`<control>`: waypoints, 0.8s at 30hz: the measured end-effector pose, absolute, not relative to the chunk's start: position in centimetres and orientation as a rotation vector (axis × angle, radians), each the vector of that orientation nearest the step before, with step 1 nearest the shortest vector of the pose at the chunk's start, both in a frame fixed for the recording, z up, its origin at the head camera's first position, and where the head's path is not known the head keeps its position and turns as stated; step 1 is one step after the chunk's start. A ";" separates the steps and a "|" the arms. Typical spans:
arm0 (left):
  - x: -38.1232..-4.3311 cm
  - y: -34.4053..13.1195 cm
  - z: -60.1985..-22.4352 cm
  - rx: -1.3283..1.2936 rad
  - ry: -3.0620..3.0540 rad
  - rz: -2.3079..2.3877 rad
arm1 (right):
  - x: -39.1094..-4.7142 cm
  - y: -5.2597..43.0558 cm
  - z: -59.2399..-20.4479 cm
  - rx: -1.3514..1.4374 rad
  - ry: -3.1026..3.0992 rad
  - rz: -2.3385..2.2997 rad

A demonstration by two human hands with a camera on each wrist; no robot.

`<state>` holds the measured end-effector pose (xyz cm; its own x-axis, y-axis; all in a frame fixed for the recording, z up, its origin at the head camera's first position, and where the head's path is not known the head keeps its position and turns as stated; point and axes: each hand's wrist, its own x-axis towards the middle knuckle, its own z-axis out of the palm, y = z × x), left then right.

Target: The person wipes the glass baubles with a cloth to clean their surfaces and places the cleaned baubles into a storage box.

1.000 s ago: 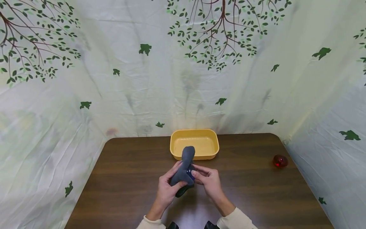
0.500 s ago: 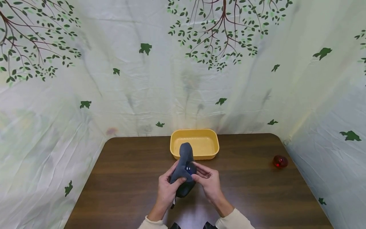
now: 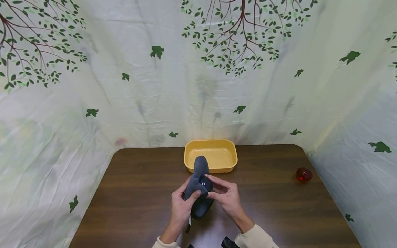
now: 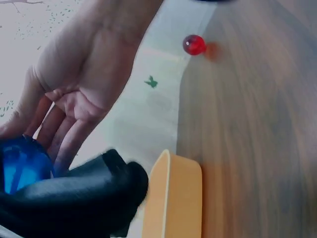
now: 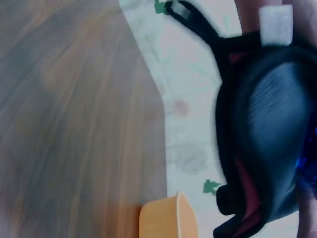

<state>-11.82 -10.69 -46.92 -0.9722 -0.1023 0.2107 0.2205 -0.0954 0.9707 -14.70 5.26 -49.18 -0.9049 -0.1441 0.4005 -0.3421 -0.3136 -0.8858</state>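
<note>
In the head view, my left hand (image 3: 182, 206) grips a dark grey and black soft pouch (image 3: 200, 168) above the table, its thumb across the front. A shiny blue see-through ball (image 3: 206, 183) sits in the pouch's open side, partly covered by it. My right hand (image 3: 228, 197) holds the ball between thumb and fingertips, the thumb close to the pouch's edge. From the left wrist, the ball (image 4: 22, 166) appears clear blue beneath the right hand (image 4: 84, 74). The right wrist view shows the pouch's black side (image 5: 277, 114), with a white tag and a short strap.
A yellow rectangular tub (image 3: 221, 168) stands at the table's back edge, behind the pouch. Far to the right lies a red see-through ball (image 3: 304, 174) on the brown wooden table (image 3: 139, 193). Leaf-printed curtains (image 3: 173, 93) hang behind and at both sides.
The pouch has turned, so more of its black lower part and the hanging strap show. More of the blue ball came into sight. Both hands stay nearly in place.
</note>
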 end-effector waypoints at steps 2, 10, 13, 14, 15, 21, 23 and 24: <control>-11.9 -10.9 -47.1 -0.205 -1.983 -2.093 | -14.5 5.2 -48.9 0.512 -1.819 2.396; -12.3 -11.4 -47.5 -0.525 -2.042 -1.616 | -13.9 4.7 -47.5 0.032 -1.941 2.609; -12.4 -11.4 -47.5 -0.532 -2.044 -1.554 | -13.9 4.7 -47.1 0.010 -1.955 2.632; -12.4 -11.4 -47.5 -0.513 -2.049 -1.574 | -13.9 4.7 -47.1 0.018 -1.965 2.632; -12.4 -11.4 -47.5 -0.483 -2.056 -1.605 | -14.0 4.8 -47.1 0.044 -1.968 2.640; -12.0 -11.3 -46.9 -0.196 -1.977 -2.039 | -14.6 5.8 -47.3 0.388 -2.058 2.593; -12.0 -11.3 -46.7 -0.125 -1.902 -2.189 | -14.8 6.1 -47.4 0.496 -2.079 2.526; -11.9 -11.3 -46.7 -0.100 -1.872 -2.249 | -14.9 6.2 -47.5 0.534 -2.078 2.494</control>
<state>-11.94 -11.31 -46.67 -0.9749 -0.1198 0.1876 0.2063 -0.1692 0.9638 -14.91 6.16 -47.48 -0.9366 -0.3160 0.1513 -0.0917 -0.1958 -0.9764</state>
